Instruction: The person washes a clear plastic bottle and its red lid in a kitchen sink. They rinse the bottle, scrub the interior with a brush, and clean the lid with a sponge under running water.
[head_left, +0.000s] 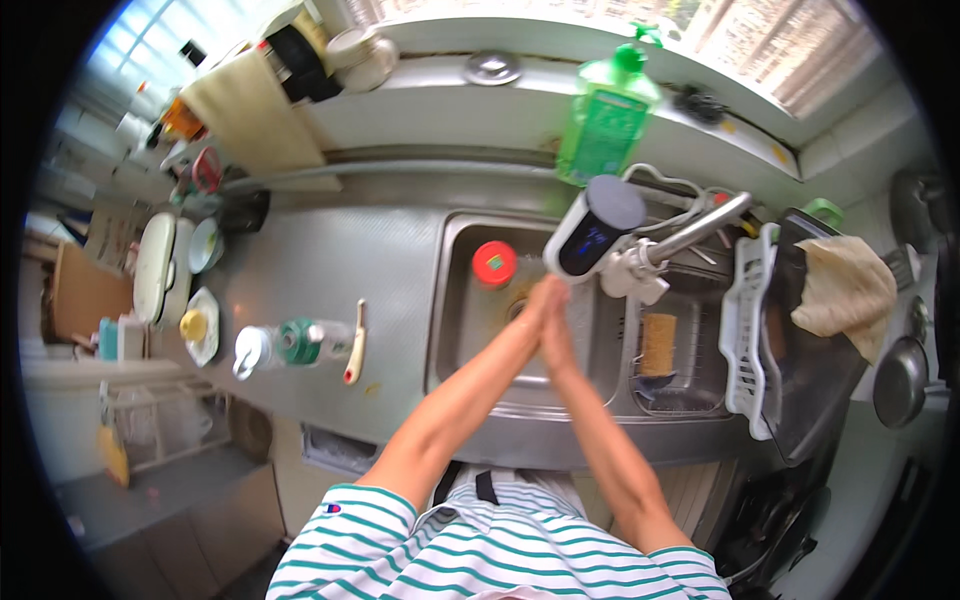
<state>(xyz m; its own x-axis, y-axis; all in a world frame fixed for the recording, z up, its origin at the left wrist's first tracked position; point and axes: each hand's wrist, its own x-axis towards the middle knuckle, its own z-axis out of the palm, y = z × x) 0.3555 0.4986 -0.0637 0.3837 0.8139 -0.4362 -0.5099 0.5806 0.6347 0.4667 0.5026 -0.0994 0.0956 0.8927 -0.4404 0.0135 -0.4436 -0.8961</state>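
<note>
My left hand (540, 309) and my right hand (557, 313) are pressed together over a stainless steel sink (469, 360). Their fingertips reach under a tap-mounted water filter (592, 225) with a lit display, which partly hides them. No object shows between the palms, though the inner sides of both hands are hidden. A jar or container with a red lid (494, 262) stands in the basin, to the left of my hands. The drain (517, 307) lies just beside my left wrist. From the right, the metal tap (701, 225) joins the filter.
A green soap pump bottle (609, 120) stands behind the filter. A sponge (658, 343) lies in the smaller right basin, beside a white rack (746, 330). On the left counter are a peeler-like handled tool (355, 349), a clear bottle (300, 341) and a white-lidded container (255, 349).
</note>
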